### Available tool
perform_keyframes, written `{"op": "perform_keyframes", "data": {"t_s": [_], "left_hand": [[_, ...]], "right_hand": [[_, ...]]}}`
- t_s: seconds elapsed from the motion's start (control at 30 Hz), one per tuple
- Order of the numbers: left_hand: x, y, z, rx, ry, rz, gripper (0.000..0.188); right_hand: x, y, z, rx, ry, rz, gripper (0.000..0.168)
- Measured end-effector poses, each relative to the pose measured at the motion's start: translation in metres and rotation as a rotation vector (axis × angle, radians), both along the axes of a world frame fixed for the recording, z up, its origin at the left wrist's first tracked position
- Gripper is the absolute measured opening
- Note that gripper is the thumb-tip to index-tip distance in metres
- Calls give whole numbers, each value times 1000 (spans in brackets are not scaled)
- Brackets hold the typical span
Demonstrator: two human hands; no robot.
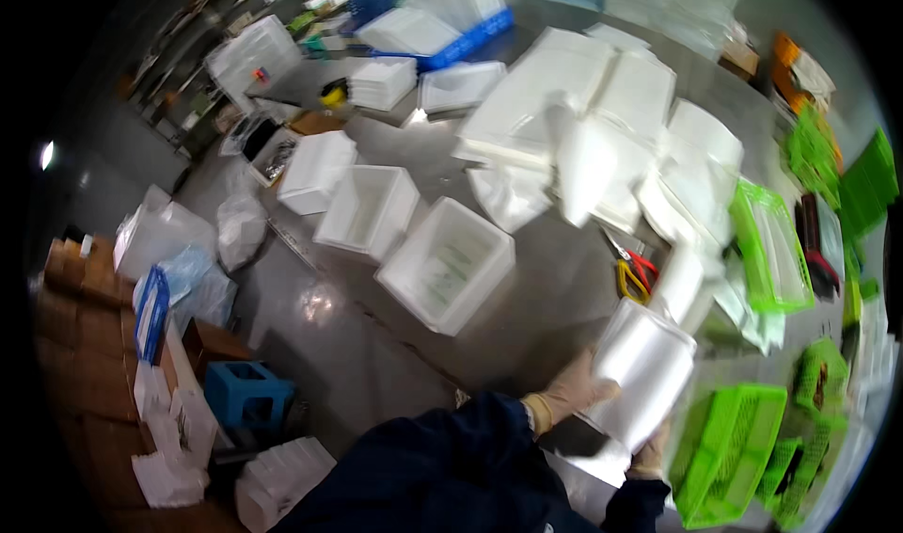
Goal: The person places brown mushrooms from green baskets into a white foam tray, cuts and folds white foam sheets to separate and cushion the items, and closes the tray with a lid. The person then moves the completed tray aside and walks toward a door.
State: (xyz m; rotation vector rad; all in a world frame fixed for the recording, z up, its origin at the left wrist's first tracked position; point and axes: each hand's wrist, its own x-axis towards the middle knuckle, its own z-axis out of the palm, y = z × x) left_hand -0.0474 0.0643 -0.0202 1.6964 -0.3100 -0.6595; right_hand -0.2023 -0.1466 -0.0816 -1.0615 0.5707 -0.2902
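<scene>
Both my hands wear pale gloves and hold a shiny white stack of film or bags. My left hand (575, 390) grips the near left edge of the white stack (643, 367), thumb on top. Along its near right edge is my right hand (652, 452), with its fingers partly hidden behind it. Just beyond the stack lie scissors (637, 273) with red and yellow handles on the metal table (557, 279). To the left stand two open white foam boxes, the nearer one (451, 268) with something greenish at its bottom and the other (370, 212) behind it.
Large piles of white sheets or bags (557, 95) cover the far table. Green plastic baskets (734, 448) stand at right, and another green basket (772, 251) holds white sheets. A blue plastic stool (247, 395) and cardboard boxes (88, 349) are on the left.
</scene>
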Motion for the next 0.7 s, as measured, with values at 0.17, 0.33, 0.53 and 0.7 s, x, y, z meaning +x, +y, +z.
{"op": "perform_keyframes", "data": {"t_s": [0.17, 0.33, 0.53, 0.7], "left_hand": [[13, 46, 41, -30, 26, -64, 110], [72, 173, 118, -202, -93, -52, 112], [179, 406, 174, -376, -226, 187, 126], [284, 578, 196, 76, -349, 416, 102]], "right_hand": [[-6, 37, 60, 12, 54, 76, 50], [90, 151, 103, -67, 66, 202, 49], [260, 353, 132, -54, 22, 453, 49], [433, 517, 150, 5, -40, 612, 48]]}}
